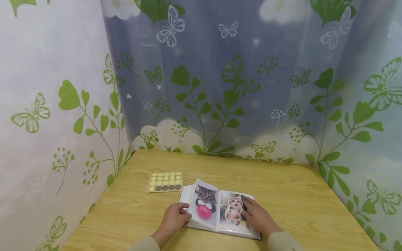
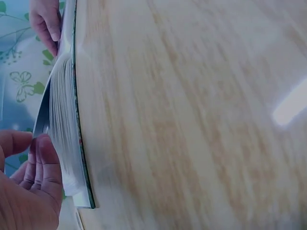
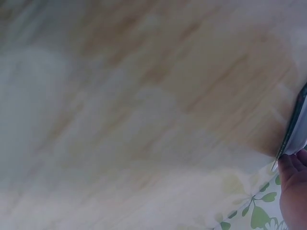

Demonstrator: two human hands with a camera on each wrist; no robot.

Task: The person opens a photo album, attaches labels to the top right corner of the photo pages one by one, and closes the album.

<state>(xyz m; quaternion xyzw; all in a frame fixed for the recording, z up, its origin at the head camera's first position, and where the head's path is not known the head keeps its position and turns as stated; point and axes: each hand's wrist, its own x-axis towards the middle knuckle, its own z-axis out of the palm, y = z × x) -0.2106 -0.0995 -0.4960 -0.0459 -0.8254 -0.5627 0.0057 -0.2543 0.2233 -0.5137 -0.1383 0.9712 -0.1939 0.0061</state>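
Observation:
An open photo album (image 1: 216, 209) lies on the wooden table (image 1: 298, 195), showing a grey kitten with a pink ball on its left page and a tabby kitten on its right page. My left hand (image 1: 176, 218) pinches the raised left page at its edge; in the left wrist view its fingers (image 2: 45, 158) hold the fanned stack of pages (image 2: 64, 120). My right hand (image 1: 255, 216) lies flat on the right page, pressing it down. In the right wrist view only the album's edge (image 3: 295, 129) and part of the right hand (image 3: 293, 191) show.
A sheet of round stickers (image 1: 165, 181) lies on the table behind the album, to the left. Curtains printed with green leaves and butterflies (image 1: 220, 87) enclose the table at the back and both sides. Bare wood (image 1: 301, 188) stretches to the right of the album.

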